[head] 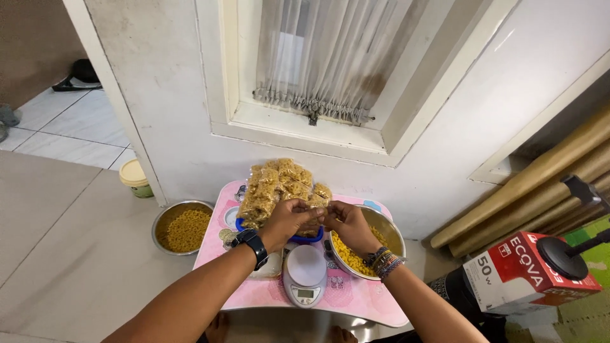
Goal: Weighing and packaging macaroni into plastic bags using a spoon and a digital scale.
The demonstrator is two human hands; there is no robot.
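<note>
Both my hands meet over a small pink table (356, 300). My left hand (287, 221), with a black watch on the wrist, and my right hand (349, 225), with beaded bracelets, pinch together the top of a small clear bag of yellow snacks (311, 230), mostly hidden by my fingers. The bag sits in a blue bowl (305, 239). Behind it lies a pile of filled snack bags (279, 184). A white kitchen scale (305, 274) stands just in front of my hands.
A steel bowl of yellow snacks (375, 244) sits on the table's right side. Another steel bowl of snacks (183, 227) rests on the floor at left, near a cream-lidded jar (135, 178). Brown paper rolls (540, 184) and a red-and-white box (530, 273) lie at right.
</note>
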